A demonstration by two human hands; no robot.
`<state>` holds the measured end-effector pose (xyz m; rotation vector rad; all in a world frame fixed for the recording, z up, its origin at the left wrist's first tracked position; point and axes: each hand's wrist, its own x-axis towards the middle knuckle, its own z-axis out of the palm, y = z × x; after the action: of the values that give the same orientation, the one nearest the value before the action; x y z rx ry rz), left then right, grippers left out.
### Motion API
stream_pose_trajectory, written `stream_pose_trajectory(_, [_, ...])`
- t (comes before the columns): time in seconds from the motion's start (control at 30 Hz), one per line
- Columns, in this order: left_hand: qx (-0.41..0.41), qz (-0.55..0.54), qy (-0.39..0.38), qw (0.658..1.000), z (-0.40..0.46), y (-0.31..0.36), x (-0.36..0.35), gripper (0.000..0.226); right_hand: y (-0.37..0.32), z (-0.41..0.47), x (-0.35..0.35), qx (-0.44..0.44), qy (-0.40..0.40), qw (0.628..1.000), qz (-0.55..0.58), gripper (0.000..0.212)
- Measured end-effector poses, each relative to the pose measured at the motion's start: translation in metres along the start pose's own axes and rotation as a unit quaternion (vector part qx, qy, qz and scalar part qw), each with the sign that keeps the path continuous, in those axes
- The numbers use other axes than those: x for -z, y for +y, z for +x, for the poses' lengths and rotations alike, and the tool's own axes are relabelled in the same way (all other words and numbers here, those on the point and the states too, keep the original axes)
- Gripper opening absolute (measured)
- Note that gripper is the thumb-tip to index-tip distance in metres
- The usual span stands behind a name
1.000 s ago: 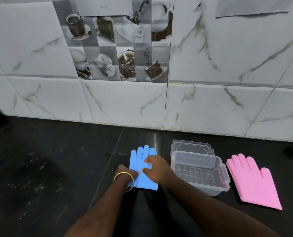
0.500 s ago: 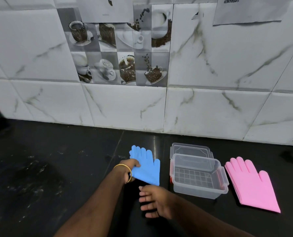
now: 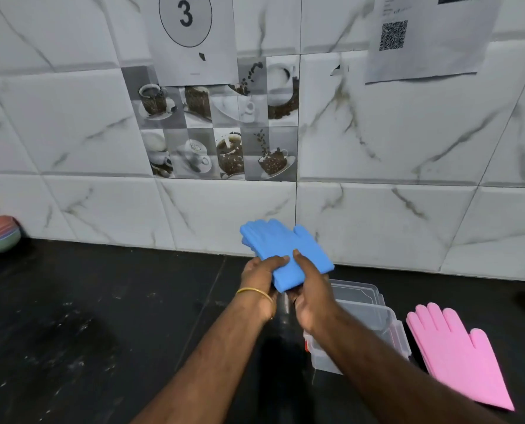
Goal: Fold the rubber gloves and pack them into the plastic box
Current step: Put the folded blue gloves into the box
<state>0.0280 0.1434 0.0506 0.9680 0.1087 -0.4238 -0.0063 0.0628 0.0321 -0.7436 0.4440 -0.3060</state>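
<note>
Both hands lift the blue gloves (image 3: 285, 252) above the counter, left hand (image 3: 259, 278) and right hand (image 3: 308, 289) pinching the cuff end, fingers pointing away toward the wall, with the clear plastic box (image 3: 374, 319) just beneath the right forearm.

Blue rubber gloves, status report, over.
Left hand and right hand both grip the blue rubber gloves, lifted off the counter. Clear plastic box open, nothing visible inside. Pink rubber gloves flat beside it. Nothing blocking.
</note>
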Motion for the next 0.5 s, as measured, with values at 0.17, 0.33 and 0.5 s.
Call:
stream_pose_trajectory(0.17, [-0.015,-0.073,-0.065,0.995,-0.01,-0.024,-0.019,0.06,-0.054,-0.001,0.007,0.021,-0.016,0.999,0.026,0.03])
stream_pose_trajectory(0.33, [0.138,-0.181,0.017,0.974,-0.006,-0.073,-0.023,0.077,-0.08,-0.004,0.026,-0.011,-0.009,1.0,-0.008,0.038])
stream_pose_trajectory(0.5, [0.23,-0.113,-0.086,0.963,-0.011,-0.112,-0.053,0.072,-0.088,-0.003,0.041,-0.06,-0.003,0.997,-0.042,0.039])
